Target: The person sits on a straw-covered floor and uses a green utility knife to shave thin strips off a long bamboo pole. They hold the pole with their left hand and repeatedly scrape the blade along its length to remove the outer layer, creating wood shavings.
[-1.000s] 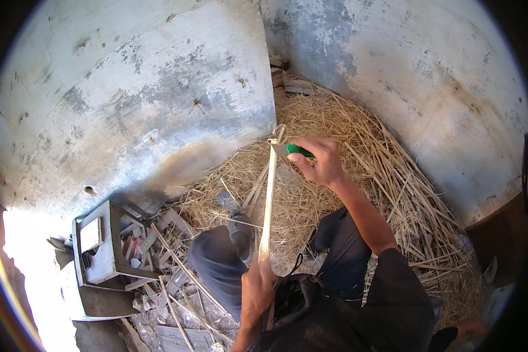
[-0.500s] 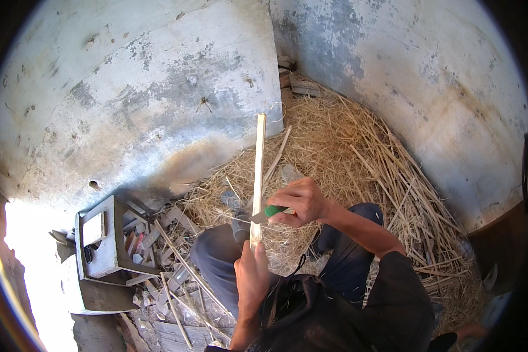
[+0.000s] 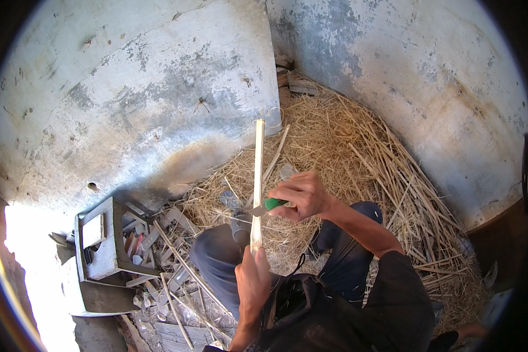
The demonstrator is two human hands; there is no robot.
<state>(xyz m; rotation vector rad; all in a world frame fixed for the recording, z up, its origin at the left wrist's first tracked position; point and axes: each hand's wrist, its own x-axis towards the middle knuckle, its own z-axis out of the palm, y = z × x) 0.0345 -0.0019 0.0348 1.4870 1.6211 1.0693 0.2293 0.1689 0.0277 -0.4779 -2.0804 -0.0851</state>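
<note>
A long pale strip of split wood or bamboo [image 3: 259,164] stands nearly upright in front of me, with a thin curled shaving at its far tip. My left hand [image 3: 253,281] is closed around its near end. In my right hand [image 3: 302,196] is a knife [image 3: 274,203] with a green handle, its short grey blade lying across the strip's right side, a little above my left hand. My right fingers wrap the handle, covering part of it.
Straw-like shavings [image 3: 328,132] cover the floor ahead, with long thin strips [image 3: 408,199] heaped along the right wall. An open-fronted wooden box [image 3: 102,261] with odds and ends sits at the left. Loose sticks [image 3: 188,270] and scraps lie beside my left knee [image 3: 214,252].
The strip's far tip has dropped slightly toward me. The knife blade has moved a little up the strip, away from my left hand, and is angled differently. Both hands keep their hold.
</note>
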